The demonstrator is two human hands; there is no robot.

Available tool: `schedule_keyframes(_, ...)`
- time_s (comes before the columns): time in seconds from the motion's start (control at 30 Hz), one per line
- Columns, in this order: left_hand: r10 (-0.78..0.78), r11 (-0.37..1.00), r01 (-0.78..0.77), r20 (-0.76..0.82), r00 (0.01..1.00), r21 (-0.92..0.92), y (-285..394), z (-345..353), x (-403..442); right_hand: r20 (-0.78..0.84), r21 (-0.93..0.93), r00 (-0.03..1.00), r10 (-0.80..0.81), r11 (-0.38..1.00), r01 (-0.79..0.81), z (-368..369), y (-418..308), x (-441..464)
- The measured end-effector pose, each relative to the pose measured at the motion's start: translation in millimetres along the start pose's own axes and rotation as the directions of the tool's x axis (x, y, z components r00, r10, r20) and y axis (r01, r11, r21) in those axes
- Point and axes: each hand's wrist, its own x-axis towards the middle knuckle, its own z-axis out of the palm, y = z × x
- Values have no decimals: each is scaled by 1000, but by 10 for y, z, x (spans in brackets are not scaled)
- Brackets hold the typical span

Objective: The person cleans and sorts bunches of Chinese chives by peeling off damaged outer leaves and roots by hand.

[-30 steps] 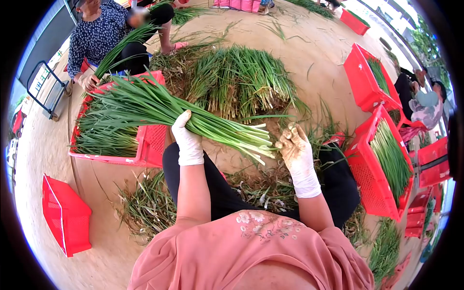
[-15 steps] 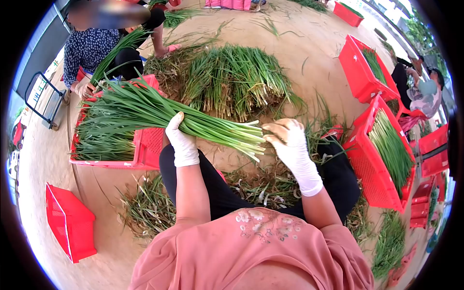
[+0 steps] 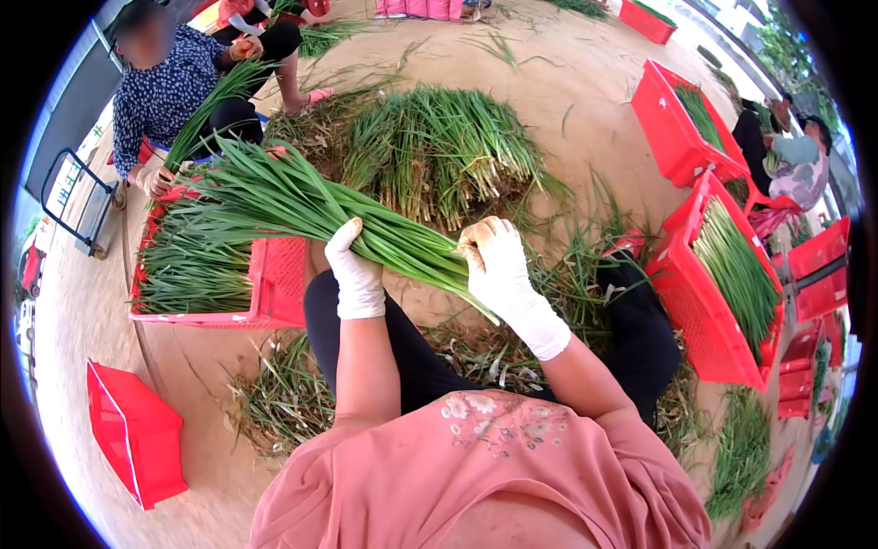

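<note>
A thick bunch of garlic chives (image 3: pixel 283 197) lies slantwise in front of me, leaves to the upper left and pale stem ends to the right. My left hand (image 3: pixel 355 274), in a white glove, is wrapped round the middle of the bunch. My right hand (image 3: pixel 497 263), gloved too with soiled fingertips, is closed over the stem ends and hides most of them. Under the leaf tips stands a red crate (image 3: pixel 279 274) with more chives in it. Beyond my hands a large heap of chives (image 3: pixel 439 146) rests on the floor.
Red crates with chives (image 3: pixel 700 320) stand at the right, and another red crate (image 3: pixel 151 439) at the lower left. Leaf scraps (image 3: pixel 283 393) lie around my legs. A co-worker (image 3: pixel 169 87) sits at the upper left, holding chives over the crate. A hand cart (image 3: pixel 82 201) stands behind.
My right hand has moved left from just off the stem ends and closed on them. The bunch has tilted slightly more downward to the right. The co-worker's head and hand have shifted.
</note>
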Motion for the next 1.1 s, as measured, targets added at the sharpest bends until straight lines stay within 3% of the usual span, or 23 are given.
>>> schedule_keyframes(0.1,-44,999,43,81,996,21,-18,-2,-3,119,-197,990,-75,975,98,17,-77,70)
schedule_keyframes(0.33,-23,999,24,-5,1000,32,-27,26,-18,277,-177,957,-86,974,139,195,-47,229)
schedule_keyframes(0.4,-35,999,35,-16,999,32,-12,37,-35,283,-137,953,-107,979,151,205,-66,217)
schedule_keyframes(0.5,-40,998,41,-31,999,45,-52,36,-39,-24,293,996,-88,952,91,250,-43,212)
schedule_keyframes(0.53,-27,998,29,-31,999,62,-60,36,-36,-20,547,998,65,836,-43,258,-47,210)
schedule_keyframes(0.57,-14,999,16,-36,999,47,-66,39,-40,-51,682,984,172,726,-92,232,-26,215)
schedule_keyframes(0.6,-12,999,14,-39,999,50,-50,24,-41,150,851,890,430,402,-338,33,-87,225)
schedule_keyframes(0.67,-17,1000,19,-64,998,16,-17,-10,-14,84,960,872,483,195,-200,-216,123,180)
schedule_keyframes(0.7,-22,1000,22,-66,998,-12,-3,-80,23,93,961,841,533,174,-216,-410,184,140)
schedule_keyframes(0.77,7,1000,-7,-61,998,-12,28,-243,111,264,832,829,492,319,-454,-804,483,-86)
schedule_keyframes(0.83,50,998,-53,-76,996,-34,45,-290,172,336,553,791,512,572,-606,-916,386,-265)
schedule_keyframes(0.87,43,997,-48,-80,996,-62,48,-335,191,286,364,796,533,708,-605,-861,260,-345)
schedule_keyframes(0.9,63,996,-69,-94,994,-62,73,-282,165,263,370,860,437,778,-508,-802,180,-409)
schedule_keyframes(1.0,105,994,-109,-121,987,-29,126,-183,105,282,283,813,509,766,-578,-620,-19,-461)
schedule_keyframes(1.1,91,996,-92,-60,994,-13,221,-141,50,223,337,815,535,743,-579,-439,67,-495)
